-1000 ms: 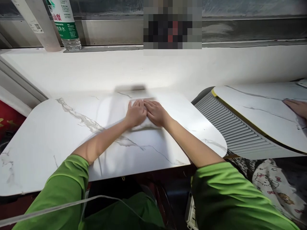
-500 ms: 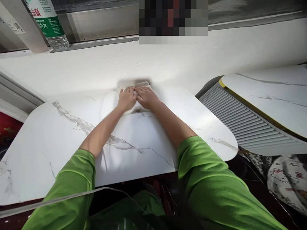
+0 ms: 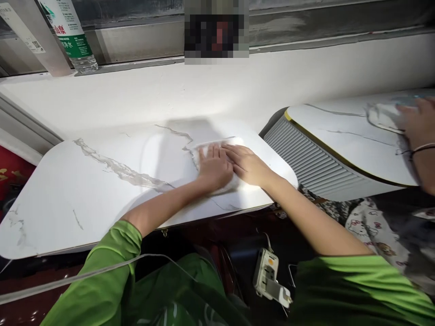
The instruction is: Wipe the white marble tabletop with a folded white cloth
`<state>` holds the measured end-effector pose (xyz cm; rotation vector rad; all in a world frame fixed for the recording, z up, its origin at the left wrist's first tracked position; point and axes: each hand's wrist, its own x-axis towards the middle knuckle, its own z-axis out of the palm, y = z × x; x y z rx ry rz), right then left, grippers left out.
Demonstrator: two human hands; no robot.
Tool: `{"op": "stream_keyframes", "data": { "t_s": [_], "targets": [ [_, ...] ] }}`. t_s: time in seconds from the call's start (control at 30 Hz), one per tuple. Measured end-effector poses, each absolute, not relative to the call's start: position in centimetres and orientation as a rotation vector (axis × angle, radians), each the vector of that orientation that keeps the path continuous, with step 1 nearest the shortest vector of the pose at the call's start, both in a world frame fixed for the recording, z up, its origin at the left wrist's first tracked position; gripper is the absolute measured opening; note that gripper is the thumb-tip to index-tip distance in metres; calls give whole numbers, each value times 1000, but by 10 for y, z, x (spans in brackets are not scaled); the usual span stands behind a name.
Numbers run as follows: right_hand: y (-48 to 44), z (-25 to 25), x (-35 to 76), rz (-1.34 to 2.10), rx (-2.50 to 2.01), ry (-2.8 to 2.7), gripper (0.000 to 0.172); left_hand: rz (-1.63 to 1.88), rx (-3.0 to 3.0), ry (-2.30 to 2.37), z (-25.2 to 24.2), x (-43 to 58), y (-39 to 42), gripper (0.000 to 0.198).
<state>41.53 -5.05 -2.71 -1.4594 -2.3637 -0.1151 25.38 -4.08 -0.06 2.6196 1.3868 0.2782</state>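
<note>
A white cloth (image 3: 231,184) lies on the white marble-patterned tabletop (image 3: 112,199), right of its middle. My left hand (image 3: 215,166) rests on the cloth, fingers stretched forward and pressing down. Just beside it my right hand (image 3: 250,164) lies flat on the same cloth, its fingertips close to the left hand's fingers. Both hands cover much of the cloth, so only its edges show.
Another person's hand (image 3: 421,120) is on a white cloth (image 3: 384,117) on the neighbouring tabletop (image 3: 316,120). A water bottle (image 3: 79,45) stands on the window ledge at the left. Below the table sits a power strip (image 3: 267,274); a pale cord (image 3: 102,270) crosses my left sleeve.
Both my hands have moved right and nearer to me with the cloth, away from the wall. Another person's hand with a cloth has come into view at the right.
</note>
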Motion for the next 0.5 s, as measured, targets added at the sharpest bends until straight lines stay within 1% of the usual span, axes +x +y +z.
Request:
{"op": "stream_keyframes", "data": {
  "t_s": [0.13, 0.23, 0.37, 0.5],
  "targets": [
    [-98, -24, 452, -116, -1529, -2345, 54, 369, 2695, 1245, -3, 283, -77, 53],
    [-110, -24, 463, -108, -1527, -2342, 54, 462, 2723, 1194, -5, 291, -86, 51],
    [-94, -24, 463, -88, -1498, -2329, 54, 444, 2690, 1195, -8, 294, -72, 51],
    [-55, -24, 464, -78, -1499, -2313, 54, 400, 2646, 1246, -8, 299, -36, 54]
  ]
}}
